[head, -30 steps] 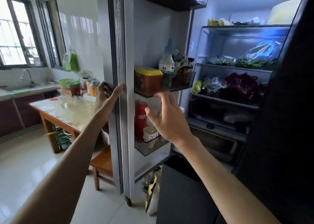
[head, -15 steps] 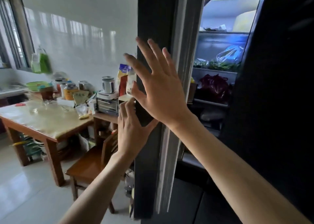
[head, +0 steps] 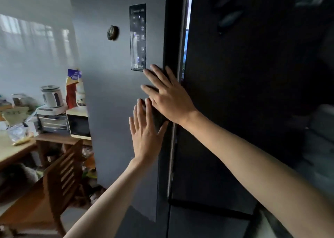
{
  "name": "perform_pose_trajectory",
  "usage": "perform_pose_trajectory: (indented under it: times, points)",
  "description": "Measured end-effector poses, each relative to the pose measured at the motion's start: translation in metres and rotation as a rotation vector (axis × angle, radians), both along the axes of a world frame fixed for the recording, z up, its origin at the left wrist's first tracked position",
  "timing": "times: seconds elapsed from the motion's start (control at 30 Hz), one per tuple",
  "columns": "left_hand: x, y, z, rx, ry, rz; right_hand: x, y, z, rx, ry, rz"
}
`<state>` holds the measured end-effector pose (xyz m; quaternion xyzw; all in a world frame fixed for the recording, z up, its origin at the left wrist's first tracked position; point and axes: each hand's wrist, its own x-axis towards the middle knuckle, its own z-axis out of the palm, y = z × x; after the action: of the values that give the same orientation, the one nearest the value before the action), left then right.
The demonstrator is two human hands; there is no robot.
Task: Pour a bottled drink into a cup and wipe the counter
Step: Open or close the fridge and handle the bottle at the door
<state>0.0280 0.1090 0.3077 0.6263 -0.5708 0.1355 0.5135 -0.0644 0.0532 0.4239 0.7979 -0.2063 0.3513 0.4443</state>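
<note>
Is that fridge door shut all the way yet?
Not quite: a lit sliver shows beside the left fridge door, with both hands flat on it.

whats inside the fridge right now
Almost nothing shows: the left door is nearly shut under both flat hands, leaving a thin lit gap with a bluish glow. Any contents are covered.

Fridge door [head: 115, 111]: plain slate grey, with a glossy black panel [head: 137, 37] and a dull bronze magnet [head: 112, 32]. Right door [head: 244, 93]: near black. Chair [head: 61, 167]: reddish brown, slatted. Bag [head: 72, 87]: blue, yellow and red. Microwave [head: 78, 124]: cream with a black front.
</note>
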Motion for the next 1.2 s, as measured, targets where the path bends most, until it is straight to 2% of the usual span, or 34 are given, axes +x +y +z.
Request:
perform_pose_trajectory:
  times: [0.17,0.33,0.5,0.63,0.8,1.0,1.2]
  points:
    - [-0.027,-0.059,0.000,0.130,-0.021,-0.027,-0.032,-0.064,-0.002,0.016,0.025,-0.070]
    - [-0.019,-0.095,0.003,0.279,-0.110,-0.068,-0.041,-0.111,-0.015,0.031,0.007,-0.184]
    - [-0.016,-0.102,-0.003,0.288,-0.161,-0.031,-0.037,-0.121,-0.018,0.064,0.019,-0.177]
    - [-0.017,-0.089,0.007,0.379,-0.196,-0.037,-0.040,-0.118,-0.024,0.129,0.023,-0.197]
    - [-0.001,-0.044,0.022,0.446,-0.186,-0.040,-0.025,-0.082,-0.022,0.354,-0.021,-0.189]
    - [0.053,0.043,0.013,0.416,-0.165,0.049,0.020,-0.011,-0.077,0.590,0.050,-0.094]
    - [0.129,0.151,-0.003,0.444,-0.028,0.220,0.108,0.092,-0.110,1.106,0.169,0.187]
